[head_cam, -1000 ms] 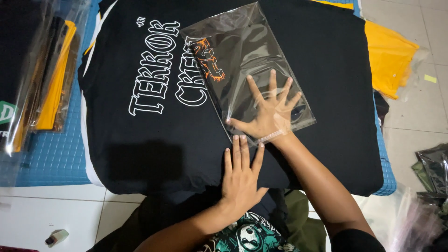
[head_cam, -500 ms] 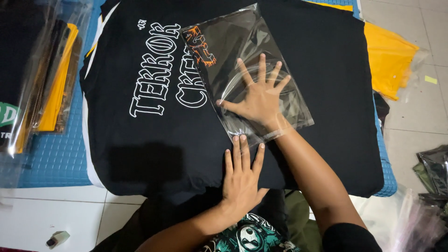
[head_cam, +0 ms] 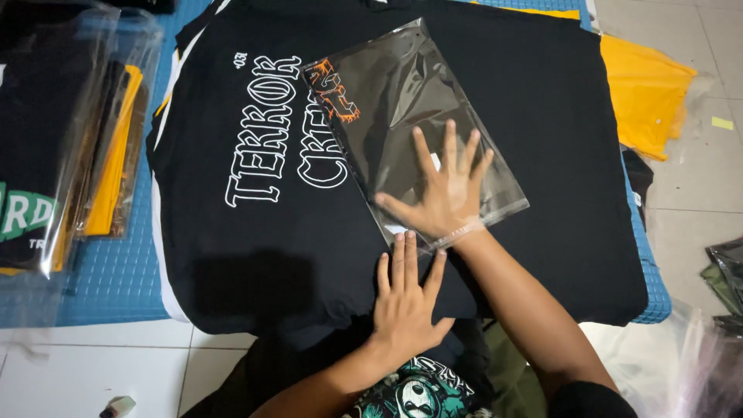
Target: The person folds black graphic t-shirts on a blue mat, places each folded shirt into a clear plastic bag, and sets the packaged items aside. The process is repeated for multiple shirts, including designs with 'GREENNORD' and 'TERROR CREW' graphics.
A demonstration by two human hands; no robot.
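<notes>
A clear plastic bag (head_cam: 395, 101) holding a folded black shirt with an orange print lies tilted on a spread black T-shirt (head_cam: 542, 124) with white lettering. My right hand (head_cam: 445, 190) presses flat on the bag's near end, fingers spread. Just below it my left hand (head_cam: 406, 302) rests flat on the black T-shirt, fingertips at the bag's near edge. Neither hand grips anything.
The shirt lies on a blue mat (head_cam: 108, 271) on a white tiled floor (head_cam: 696, 186). Bagged shirts, black and yellow, are stacked at the left (head_cam: 70, 147). A yellow garment (head_cam: 646, 93) shows at the right. More clear bags (head_cam: 724, 279) lie at the far right.
My right hand has slid the bagged shirt away from me and slightly left across the black T-shirt. My left hand has stayed in place.
</notes>
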